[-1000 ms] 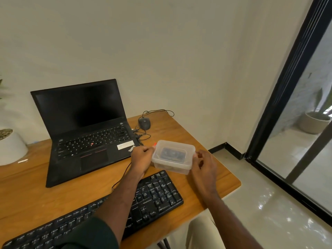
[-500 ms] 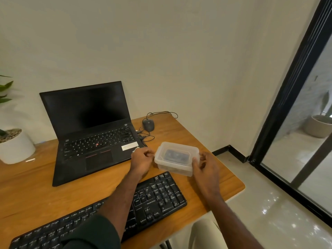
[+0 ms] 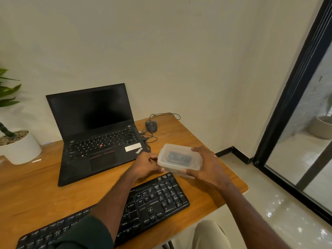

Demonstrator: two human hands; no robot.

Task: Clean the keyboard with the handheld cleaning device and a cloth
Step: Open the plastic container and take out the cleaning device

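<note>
plastic box gripped by both hands; laptop marked thinkpad.

"ThinkPad" on laptop palmrest

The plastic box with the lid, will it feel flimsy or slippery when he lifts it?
The plastic box looks thin and translucent, so probably light and slightly flexible. Its smooth walls may be slippery, hence both hands. The dark item inside could slide if tilted.

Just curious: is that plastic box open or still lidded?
Lidded. The lid sits flat on the box, a dark object blurred beneath it; both hands, left and right, grip its sides.
</note>
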